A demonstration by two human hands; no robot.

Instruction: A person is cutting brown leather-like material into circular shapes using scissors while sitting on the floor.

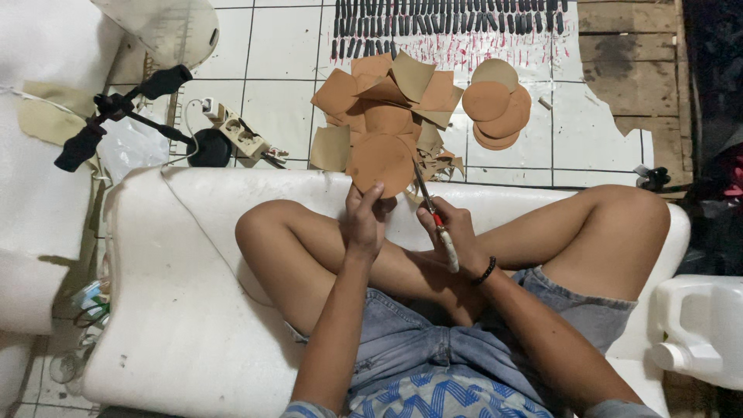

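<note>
Right now the left hand grips the lower edge of a round brown disc, fingers and thumb closed on it so that the disc stands up above the hand, past the knees and over the edge of the white foam mat on which the person sits cross-legged. Just beside it, the right hand is wrapped around the pale handles of a pair of scissors, whose blades run up and to the left to meet the disc's right-hand rim; whether the blades are parted or closed is too small to tell. A dark beaded bracelet sits on the right wrist. Beyond the disc, on the tiled floor, lies a loose heap of brown square pieces and offcuts, and to its right a neat stack of cut brown circles. Farther off, rows of small dark sticks lie on the tiles. At the left are a black tripod and a power strip; a white plastic jug stands at the right.
</note>
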